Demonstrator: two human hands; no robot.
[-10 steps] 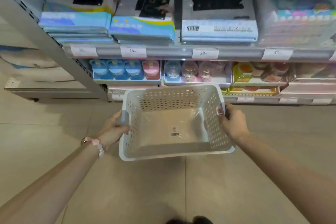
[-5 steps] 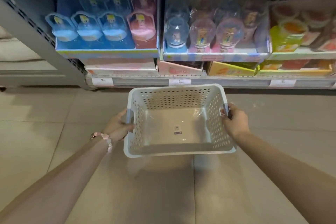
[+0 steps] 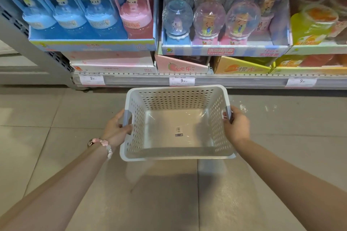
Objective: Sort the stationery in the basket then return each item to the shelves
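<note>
The white perforated basket (image 3: 176, 124) hangs between the 2 hands over the floor, just short of the bottom shelf (image 3: 206, 78). The left hand (image 3: 117, 129) and right hand (image 3: 235, 127) each curl around a grey side handle. Only a barcode sticker shows inside, so returning appears finished. The open mouth faces up; the long axis runs from the person toward the shelf.

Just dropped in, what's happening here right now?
A person holds a white perforated basket by its two grey side handles, left hand on one and right hand on the other, above the tiled floor in front of a shop shelf. The basket holds no stationery, only a small barcode sticker on its bottom. On the shelf stand boxes of domed figurine toys and globe toys.
</note>
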